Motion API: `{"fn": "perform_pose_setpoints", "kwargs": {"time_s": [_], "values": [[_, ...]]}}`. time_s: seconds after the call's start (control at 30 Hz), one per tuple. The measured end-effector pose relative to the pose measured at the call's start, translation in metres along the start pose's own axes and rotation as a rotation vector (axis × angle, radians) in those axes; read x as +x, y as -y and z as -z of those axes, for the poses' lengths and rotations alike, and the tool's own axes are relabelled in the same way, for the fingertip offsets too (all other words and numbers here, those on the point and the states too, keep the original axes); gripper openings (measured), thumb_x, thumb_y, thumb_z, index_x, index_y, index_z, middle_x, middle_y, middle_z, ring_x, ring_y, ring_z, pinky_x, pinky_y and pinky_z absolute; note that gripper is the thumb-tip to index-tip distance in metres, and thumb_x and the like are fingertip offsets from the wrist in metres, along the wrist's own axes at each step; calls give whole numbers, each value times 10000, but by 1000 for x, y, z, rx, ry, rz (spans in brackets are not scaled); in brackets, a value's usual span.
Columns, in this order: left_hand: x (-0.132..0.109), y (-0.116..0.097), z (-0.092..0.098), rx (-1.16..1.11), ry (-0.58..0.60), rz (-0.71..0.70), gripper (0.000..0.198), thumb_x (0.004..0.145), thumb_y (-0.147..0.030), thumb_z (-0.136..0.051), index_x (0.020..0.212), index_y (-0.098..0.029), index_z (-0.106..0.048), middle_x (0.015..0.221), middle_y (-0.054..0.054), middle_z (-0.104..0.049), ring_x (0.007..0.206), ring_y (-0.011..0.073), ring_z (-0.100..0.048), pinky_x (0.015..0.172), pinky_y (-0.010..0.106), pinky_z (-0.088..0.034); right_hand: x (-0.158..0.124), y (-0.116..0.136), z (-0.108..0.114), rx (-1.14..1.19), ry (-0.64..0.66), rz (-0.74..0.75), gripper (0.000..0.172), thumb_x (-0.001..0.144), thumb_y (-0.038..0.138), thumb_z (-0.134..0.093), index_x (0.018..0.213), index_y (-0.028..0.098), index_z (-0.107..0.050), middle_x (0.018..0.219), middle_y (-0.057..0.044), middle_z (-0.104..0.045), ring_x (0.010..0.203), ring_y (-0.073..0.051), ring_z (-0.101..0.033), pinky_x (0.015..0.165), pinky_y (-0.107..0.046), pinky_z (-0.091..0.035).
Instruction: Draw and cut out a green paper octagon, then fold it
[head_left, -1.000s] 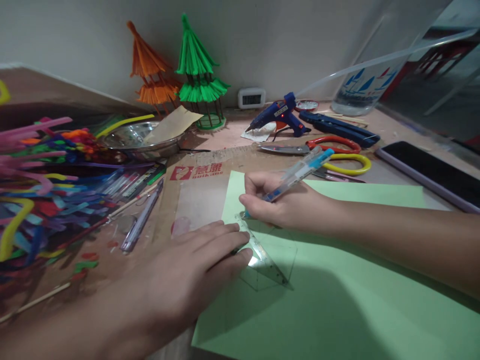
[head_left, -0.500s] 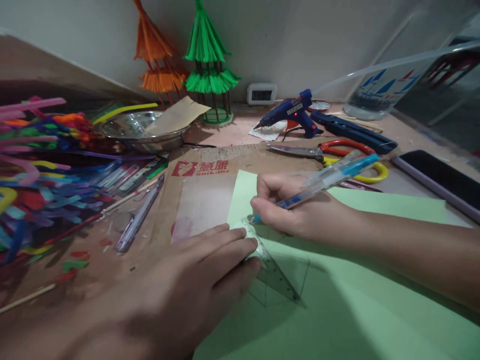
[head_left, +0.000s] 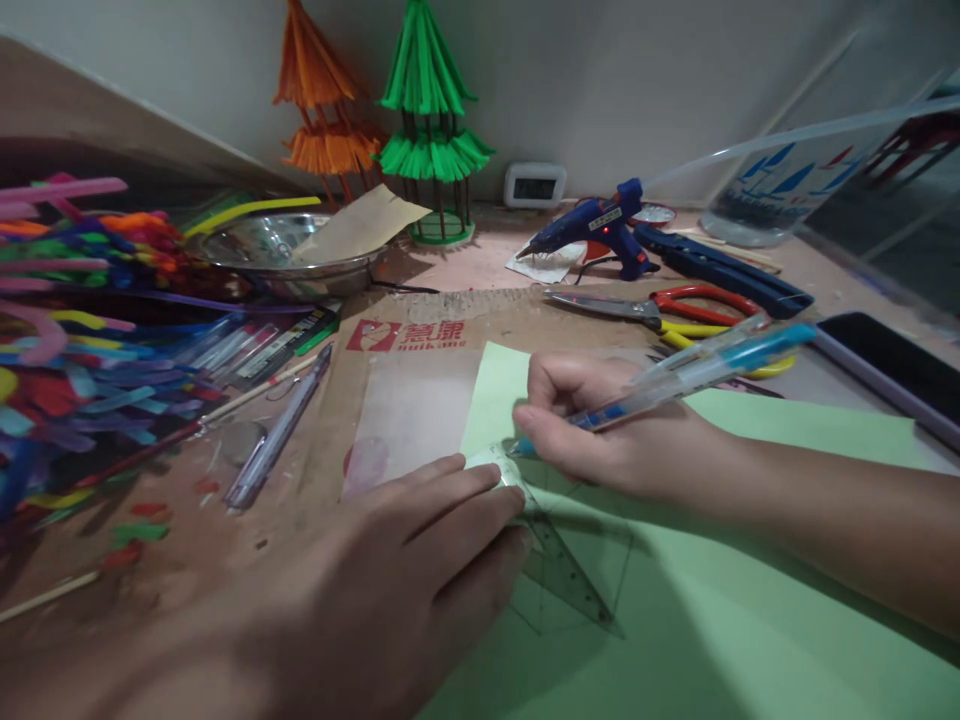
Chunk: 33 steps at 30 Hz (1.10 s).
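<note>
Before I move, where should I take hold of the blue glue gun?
Grip the glue gun by its handle, probably from above: the nozzle points left, away from it, and may be hot, since a red light glows. The scissors lie in front and a dark blue tool to the right.

A craft table (head_left: 480, 268) lines a wall (head_left: 637, 90). A glue gun (head_left: 589, 226) sits beyond the fingers (head_left: 472, 520), colorful craft strips (head_left: 112, 400) to their left.
</note>
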<state>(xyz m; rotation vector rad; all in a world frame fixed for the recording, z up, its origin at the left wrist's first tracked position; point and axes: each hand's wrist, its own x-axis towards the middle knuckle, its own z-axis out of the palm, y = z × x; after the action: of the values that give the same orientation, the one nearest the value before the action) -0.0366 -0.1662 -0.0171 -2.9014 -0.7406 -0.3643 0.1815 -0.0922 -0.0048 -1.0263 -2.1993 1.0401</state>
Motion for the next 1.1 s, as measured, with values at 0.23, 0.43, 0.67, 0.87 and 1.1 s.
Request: {"fn": "perform_pose_setpoints", "kwargs": {"time_s": [0.23, 0.43, 0.67, 0.87, 1.1], "values": [[-3, -1, -2, -230, 46, 191, 333, 952, -164, -429, 1100, -278, -705, 1156, 25, -761, 1082, 247, -705, 1070, 364, -561, 0, 0, 0, 0, 4, 7, 259, 916, 274, -573, 704, 230, -430, 612, 67, -448, 539, -90, -364, 485, -245, -270], [1, 0, -2, -330, 6, 207, 280, 999, -211, -446, 1086, -259, -708, 1137, 30, -767, 1055, 254, -727, 1014, 374, -591, 1, 1, 0, -9, 3, 14, 250, 908, 258, -566, 702, 230, -426, 604, 68, -441, 532, -90, -359, 481, -240, -265], [1, 0, -3, -258, -45, 187, 293, 1034, -190, -438, 1047, -249, -724, 1080, 17, -785, 986, 232, -745, 939, 347, -617, 1, 2, 0, -14, -6, 42, 249, 896, 237, -566, 692, 230, -424, 595, 68, -439, 530, -89, -370, 478, -237, -273], [3, 0, -4, -317, -98, 244, 299, 1080, -275, -412, 1040, -248, -707, 1051, 16, -791, 961, 223, -749, 885, 322, -623, 1, 1, -1, -4, -19, 42, 258, 898, 234, -573, 684, 226, -429, 594, 68, -442, 528, -84, -384, 471, -229, -274], [11, -2, 0, -411, -133, 319, 455, 1124, -376, -332, 855, -266, -682, 850, -24, -760, 770, 176, -722, 693, 281, -608, -1, 0, 1, 251, 13, -117, 261, 961, 290, -562, 737, 234, -439, 500, 83, -521, 443, -76, -441, 439, -200, -320]]}}
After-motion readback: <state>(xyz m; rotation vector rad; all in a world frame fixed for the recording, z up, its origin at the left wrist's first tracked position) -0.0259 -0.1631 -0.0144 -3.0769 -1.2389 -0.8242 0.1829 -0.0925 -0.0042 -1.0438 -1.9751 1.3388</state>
